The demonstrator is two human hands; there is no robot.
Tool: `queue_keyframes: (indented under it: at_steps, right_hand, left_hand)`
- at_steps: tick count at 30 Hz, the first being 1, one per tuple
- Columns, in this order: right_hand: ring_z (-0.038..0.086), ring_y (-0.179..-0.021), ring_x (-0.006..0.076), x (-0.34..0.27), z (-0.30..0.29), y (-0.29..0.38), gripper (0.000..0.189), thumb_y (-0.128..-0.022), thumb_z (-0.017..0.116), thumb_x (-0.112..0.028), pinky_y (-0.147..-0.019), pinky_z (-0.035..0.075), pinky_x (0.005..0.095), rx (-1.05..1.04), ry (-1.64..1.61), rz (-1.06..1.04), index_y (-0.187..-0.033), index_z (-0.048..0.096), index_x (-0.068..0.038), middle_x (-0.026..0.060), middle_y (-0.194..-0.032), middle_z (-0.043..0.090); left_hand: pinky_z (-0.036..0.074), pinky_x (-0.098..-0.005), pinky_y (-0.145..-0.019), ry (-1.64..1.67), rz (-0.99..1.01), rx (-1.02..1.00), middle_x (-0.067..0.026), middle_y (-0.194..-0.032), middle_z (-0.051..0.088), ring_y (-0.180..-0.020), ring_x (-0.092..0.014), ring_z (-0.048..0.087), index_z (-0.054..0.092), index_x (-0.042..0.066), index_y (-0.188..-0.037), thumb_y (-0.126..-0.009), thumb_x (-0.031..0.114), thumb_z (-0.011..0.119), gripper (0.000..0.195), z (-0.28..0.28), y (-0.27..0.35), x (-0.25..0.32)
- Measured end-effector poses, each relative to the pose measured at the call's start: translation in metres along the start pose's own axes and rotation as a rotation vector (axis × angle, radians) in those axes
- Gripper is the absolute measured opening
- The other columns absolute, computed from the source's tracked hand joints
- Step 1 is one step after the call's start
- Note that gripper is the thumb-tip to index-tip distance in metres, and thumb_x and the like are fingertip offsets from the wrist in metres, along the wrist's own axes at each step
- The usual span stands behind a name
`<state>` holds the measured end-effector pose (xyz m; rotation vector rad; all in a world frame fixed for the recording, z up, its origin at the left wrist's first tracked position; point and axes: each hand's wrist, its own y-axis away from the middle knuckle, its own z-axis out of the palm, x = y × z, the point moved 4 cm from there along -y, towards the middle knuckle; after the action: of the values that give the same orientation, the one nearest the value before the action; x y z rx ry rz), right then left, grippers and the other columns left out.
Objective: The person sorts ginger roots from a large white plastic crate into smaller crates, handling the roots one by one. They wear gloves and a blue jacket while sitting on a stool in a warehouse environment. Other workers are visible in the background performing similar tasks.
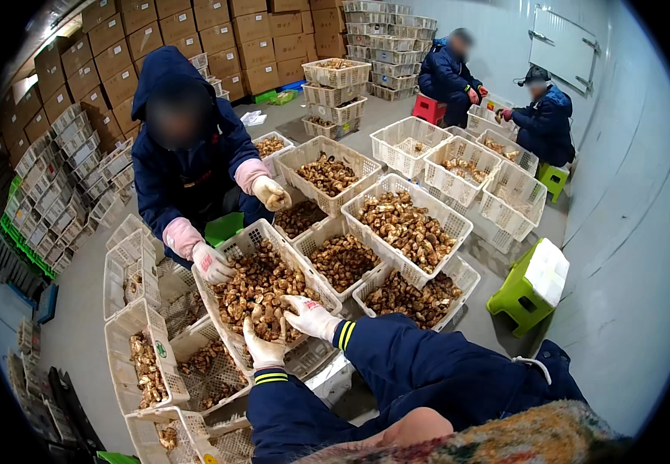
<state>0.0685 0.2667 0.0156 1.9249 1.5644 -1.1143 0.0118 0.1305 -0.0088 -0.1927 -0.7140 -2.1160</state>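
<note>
In the head view, a white perforated plastic crate (pixel 207 301) full of brown-and-white mushrooms (pixel 262 272) lies before me. My left hand (pixel 265 348), in a white glove, is at the crate's near end, its thumb and fingers around a few mushrooms. Close to its right, my right hand (pixel 310 318), gloved too, touches the heap with its fingertips; whether it grips anything is unclear. Across the crate, a co-worker's gloved hand (pixel 212 264) reaches into the same mushrooms. That person's other hand (pixel 272 194) is raised over the neighbouring crates.
More mushroom crates (pixel 407 226) stand stacked to the right, others (pixel 144 365) to the left. A green stool (pixel 523 290) with a white top is near the wall. Two people (pixel 451 75) sit farther back. Cardboard boxes (pixel 254 52) line the rear.
</note>
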Motion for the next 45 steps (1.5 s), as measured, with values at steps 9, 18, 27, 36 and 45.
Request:
queue_keyframes:
  at_steps: [9, 18, 27, 36, 45]
  right_hand:
    - [0.055, -0.118, 0.0338, -0.018, 0.005, 0.002, 0.051, -0.091, 0.054, -0.029, -0.1, 0.043, 0.0371, -0.115, -0.036, 0.052, -0.133, 0.048, -0.001, 0.0229, -0.127, 0.056]
    - [0.052, -0.121, 0.0352, 0.003, 0.015, 0.001, 0.049, -0.092, 0.051, -0.027, -0.103, 0.04, 0.0382, -0.096, -0.007, -0.006, -0.133, 0.047, 0.001, 0.0251, -0.129, 0.054]
    - [0.053, -0.122, 0.0307, 0.001, 0.008, 0.003, 0.06, -0.09, 0.056, -0.029, -0.103, 0.04, 0.035, -0.05, -0.213, 0.179, -0.139, 0.041, 0.003, 0.0224, -0.13, 0.055]
    - [0.05, -0.119, 0.0191, -0.008, 0.033, -0.003, 0.05, -0.099, 0.053, -0.03, -0.1, 0.04, 0.0288, 0.173, -1.012, 0.36, -0.138, 0.041, -0.001, 0.0119, -0.13, 0.054]
    - [0.052, -0.122, 0.0308, -0.026, 0.048, -0.006, 0.05, -0.095, 0.055, -0.032, -0.102, 0.041, 0.0356, 0.134, -0.651, 0.208, -0.133, 0.046, 0.0, 0.0203, -0.13, 0.054]
  left_hand:
    - [0.054, -0.0442, -0.084, 0.01, 0.008, -0.011, -0.0061, -0.106, 0.067, -0.101, -0.026, 0.063, 0.065, 0.015, -0.107, -0.094, 0.042, 0.051, 0.033, -0.004, 0.012, 0.017]
    - [0.053, -0.0426, -0.085, 0.019, -0.001, -0.054, -0.0038, -0.11, 0.066, -0.101, -0.024, 0.062, 0.063, 0.016, -0.111, -0.09, 0.045, 0.055, 0.037, 0.005, 0.019, 0.011]
    - [0.056, -0.0451, -0.077, 0.009, -0.023, -0.053, -0.0049, -0.103, 0.068, -0.097, -0.029, 0.064, 0.065, 0.015, -0.104, -0.09, 0.047, 0.053, 0.036, -0.003, 0.007, 0.01]
    - [0.054, -0.0396, -0.081, -0.296, 0.202, -0.014, -0.003, -0.113, 0.064, -0.1, -0.022, 0.061, 0.061, 0.017, -0.114, -0.091, 0.05, 0.051, 0.041, -0.009, 0.005, -0.002]
    - [0.038, -0.0448, -0.103, -0.169, 0.164, 0.21, -0.0097, -0.132, 0.053, -0.123, -0.03, 0.047, 0.058, 0.019, -0.119, -0.086, 0.056, 0.049, 0.05, -0.015, 0.006, 0.002]
